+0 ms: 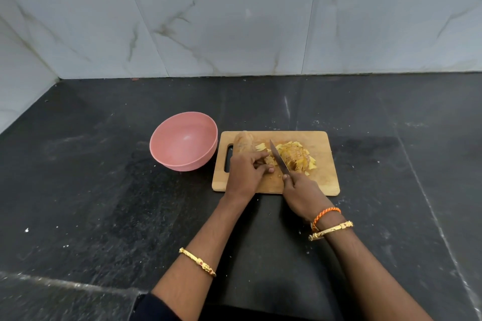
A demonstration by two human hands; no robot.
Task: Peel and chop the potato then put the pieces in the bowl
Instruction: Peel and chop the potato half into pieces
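Overall, the largest surface is the dark stone counter (104,190), which fills the lower two thirds of the frame; pale marbled wall tiles (234,15) occupy the upper third. Right of frame centre, a wooden cutting board (323,177) lies flat on the counter, with a handle slot at its left edge. Just left of the board, a pink bowl (184,141) stands upright on the counter, its interior holding nothing visible. Both forearms enter from the bottom of the frame and converge on the board. The left hand (243,172) rests on the board's left half, fingers curled around the near end of the potato (245,142); the potato extends from that hand toward the board's upper left corner, and its exposed far end still carries skin. The right hand (302,194) sits at the board's lower edge, fingers clenched around the handle of the knife (279,156), with the handle itself hidden inside the grip. The blade points up and left, lying between the potato and a pile of yellow peels (297,155) in the board's centre. A gold bangle (197,262) circles the left wrist; the right wrist carries a second gold bangle (331,230) and an orange thread band (327,212).
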